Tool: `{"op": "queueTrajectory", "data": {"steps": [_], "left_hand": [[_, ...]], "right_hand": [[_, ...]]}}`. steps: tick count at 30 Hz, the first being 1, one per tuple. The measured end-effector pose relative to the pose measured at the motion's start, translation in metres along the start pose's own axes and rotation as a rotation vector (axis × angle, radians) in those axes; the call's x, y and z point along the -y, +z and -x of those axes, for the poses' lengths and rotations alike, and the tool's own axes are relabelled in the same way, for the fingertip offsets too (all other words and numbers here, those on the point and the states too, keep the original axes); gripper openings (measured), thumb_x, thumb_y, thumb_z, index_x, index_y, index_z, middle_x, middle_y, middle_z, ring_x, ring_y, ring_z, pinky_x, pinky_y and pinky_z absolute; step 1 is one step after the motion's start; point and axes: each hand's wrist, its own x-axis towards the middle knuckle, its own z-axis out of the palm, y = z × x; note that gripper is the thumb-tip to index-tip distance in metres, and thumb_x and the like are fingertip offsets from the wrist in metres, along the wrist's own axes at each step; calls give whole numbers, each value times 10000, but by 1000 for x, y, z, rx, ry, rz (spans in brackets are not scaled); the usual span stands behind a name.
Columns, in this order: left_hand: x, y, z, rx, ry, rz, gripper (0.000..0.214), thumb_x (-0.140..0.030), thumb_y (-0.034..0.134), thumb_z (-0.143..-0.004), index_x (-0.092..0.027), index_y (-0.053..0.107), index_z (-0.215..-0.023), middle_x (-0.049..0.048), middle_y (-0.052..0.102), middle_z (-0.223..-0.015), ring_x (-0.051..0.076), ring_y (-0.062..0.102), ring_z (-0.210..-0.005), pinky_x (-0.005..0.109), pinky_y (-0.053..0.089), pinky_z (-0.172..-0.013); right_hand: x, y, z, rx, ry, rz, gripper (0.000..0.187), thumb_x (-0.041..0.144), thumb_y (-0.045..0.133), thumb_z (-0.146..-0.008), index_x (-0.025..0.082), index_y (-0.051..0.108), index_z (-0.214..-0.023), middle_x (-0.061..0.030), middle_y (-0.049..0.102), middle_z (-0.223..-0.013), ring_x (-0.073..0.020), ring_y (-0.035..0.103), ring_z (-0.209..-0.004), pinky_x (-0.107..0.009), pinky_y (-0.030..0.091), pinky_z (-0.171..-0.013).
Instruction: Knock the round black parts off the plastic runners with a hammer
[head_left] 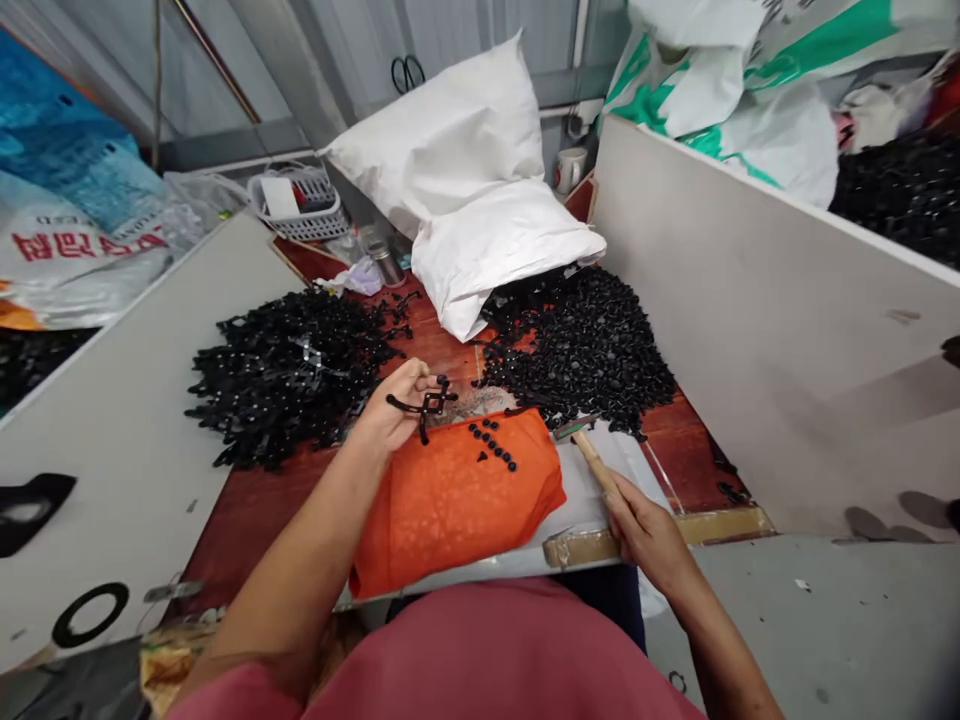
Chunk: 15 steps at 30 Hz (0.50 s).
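My left hand (401, 400) is closed on a black plastic frame piece (433, 402) with several thin arms, raised above the left end of an orange cloth bundle (457, 510). Wrapped round the wooden handle of a small hammer (592, 460), my right hand (641, 525) is at the table's front edge. The hammer's head lies just right of the bundle, over pale sheeting. Several small round black caps (499, 452) rest on top of the orange cloth, mostly in a slanting row.
Black branched plastic pieces (292, 370) are heaped at the left. Small black parts (585, 340) spread from a white sack (480, 170) at the back right. Pale boards (750, 340) wall both sides. A grey basket (307, 215) and a mug (570, 168) stand behind.
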Motion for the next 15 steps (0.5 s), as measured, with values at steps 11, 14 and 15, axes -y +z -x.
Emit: {"op": "queueTrajectory", "data": {"steps": [11,14,15], "left_hand": [[71,-89,66,-497,55,-153,240,-425,588,-920,-191,601,-864,31,693,-804,154,648,-720,262,532,-700],[62,-107,90,-567,253,-712,227,-390,552,-942,-207,686,-927,23,719,-890,171,648,-827,269,510,-782],[59,-106,100,-528,297,-849,239,-382,541,-954,-213,709,-981,26,735,-946,179,656,-868,279,508,-821]], "right_hand": [[5,1,1,69,228,-164,686,606,522,-962,260,494,-1554,73,477,-595,-131,464,-440,-237,400,-409],[4,2,0,78,232,-155,698,625,530,-952,246,512,-1538,68,491,-599,-132,466,-441,-244,413,-413],[4,2,-1,79,236,-149,701,627,531,-949,245,512,-1537,67,493,-600,-132,466,-440,-245,415,-412]]}}
